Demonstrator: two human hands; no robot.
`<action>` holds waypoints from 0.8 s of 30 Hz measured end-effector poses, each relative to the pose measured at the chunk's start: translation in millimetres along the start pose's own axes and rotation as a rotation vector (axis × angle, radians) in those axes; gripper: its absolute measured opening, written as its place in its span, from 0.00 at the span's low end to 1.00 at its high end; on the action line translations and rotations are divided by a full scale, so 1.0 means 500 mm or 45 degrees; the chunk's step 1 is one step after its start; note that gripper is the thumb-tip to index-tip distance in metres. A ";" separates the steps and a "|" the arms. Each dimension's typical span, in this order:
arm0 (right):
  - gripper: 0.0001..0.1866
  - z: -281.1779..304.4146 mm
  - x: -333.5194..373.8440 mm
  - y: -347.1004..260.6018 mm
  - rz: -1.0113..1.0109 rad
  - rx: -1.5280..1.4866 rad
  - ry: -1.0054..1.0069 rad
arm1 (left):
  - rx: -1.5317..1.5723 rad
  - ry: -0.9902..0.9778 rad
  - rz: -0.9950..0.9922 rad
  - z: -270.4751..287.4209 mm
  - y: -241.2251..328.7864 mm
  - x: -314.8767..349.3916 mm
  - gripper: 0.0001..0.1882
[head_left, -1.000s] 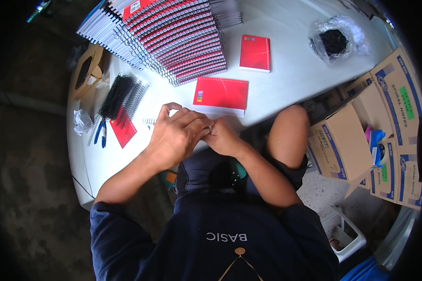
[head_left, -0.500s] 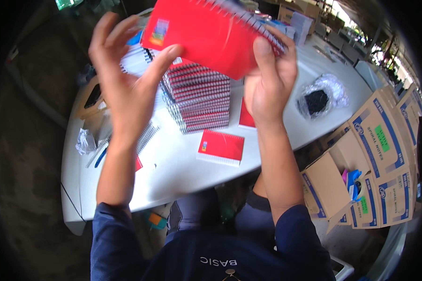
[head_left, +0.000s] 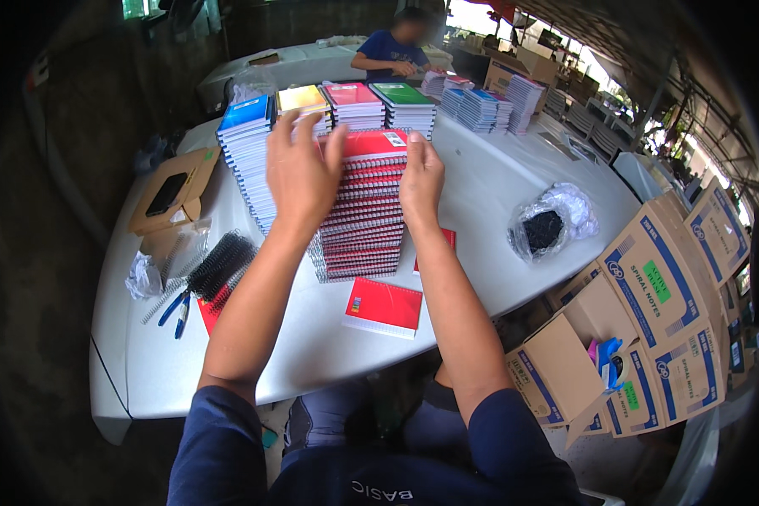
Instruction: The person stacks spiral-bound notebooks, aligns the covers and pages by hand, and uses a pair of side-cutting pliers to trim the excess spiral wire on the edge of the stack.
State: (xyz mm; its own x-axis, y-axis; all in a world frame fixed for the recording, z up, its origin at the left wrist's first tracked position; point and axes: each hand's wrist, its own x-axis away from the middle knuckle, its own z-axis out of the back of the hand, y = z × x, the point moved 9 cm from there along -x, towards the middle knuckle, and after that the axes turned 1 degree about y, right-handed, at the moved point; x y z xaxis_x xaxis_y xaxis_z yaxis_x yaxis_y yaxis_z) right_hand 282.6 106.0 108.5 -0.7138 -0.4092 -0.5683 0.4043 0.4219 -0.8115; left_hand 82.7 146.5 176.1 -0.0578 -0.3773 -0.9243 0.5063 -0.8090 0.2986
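A tall stack of red spiral notebooks (head_left: 361, 221) stands in front of me on the white table, its wire-bound edges facing me. A red notebook (head_left: 364, 145) with a small white label lies on top. My right hand (head_left: 422, 179) is at the right edge of this top notebook, thumb against its corner and fingers bent, partly hidden behind. At the stack's upper left, my left hand (head_left: 302, 181) is open, slightly blurred, its fingers spread beside the top notebook. Nearer me lies a single red notebook (head_left: 385, 304); another red notebook (head_left: 449, 241) is partly covered by my right forearm.
Behind stand stacks of blue (head_left: 246, 114), yellow, pink and green notebooks. Loose black wire spirals (head_left: 221, 263) and blue-handled pliers (head_left: 175, 310) lie left, near a phone (head_left: 167, 194) on cardboard. Right are a plastic bag (head_left: 557, 221) and cartons (head_left: 649, 278). A co-worker (head_left: 392, 52) sits beyond.
The red notebook that my right hand held up has come down onto the stack. Both hands have lowered with it, and the far stacks and co-worker have come into view.
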 end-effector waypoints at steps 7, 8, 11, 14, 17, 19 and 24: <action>0.14 0.010 0.016 -0.037 0.161 0.119 0.157 | 0.371 -0.095 0.591 -0.037 -0.101 0.061 0.13; 0.14 0.015 0.015 -0.032 0.173 0.119 0.132 | 0.319 -0.064 0.641 -0.025 -0.107 0.068 0.14; 0.17 0.082 0.004 0.019 0.090 0.176 0.195 | 0.400 0.432 0.340 0.071 -0.099 0.088 0.18; 0.21 0.257 -0.003 0.183 -0.149 0.837 0.176 | 0.523 0.118 0.190 0.077 -0.018 0.188 0.12; 0.28 0.269 0.082 0.312 -0.718 1.558 -0.369 | 0.597 -0.453 0.171 0.032 0.029 0.321 0.08; 0.26 0.295 0.121 0.352 -0.854 1.425 -0.495 | 0.588 -0.642 0.226 0.010 0.055 0.384 0.06; 0.17 0.364 0.090 0.296 -0.550 1.282 -0.100 | 0.673 -0.732 0.376 0.013 0.055 0.414 0.08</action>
State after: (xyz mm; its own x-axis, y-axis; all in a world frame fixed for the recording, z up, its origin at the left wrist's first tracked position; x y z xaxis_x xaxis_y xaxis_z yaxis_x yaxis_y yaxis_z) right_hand 414.4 2.6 -61.7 -0.8837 -0.4290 -0.1873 0.4359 -0.6082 -0.6634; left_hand 79.2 43.0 -5.6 -0.4889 -0.6625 -0.5674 0.1073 -0.6912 0.7146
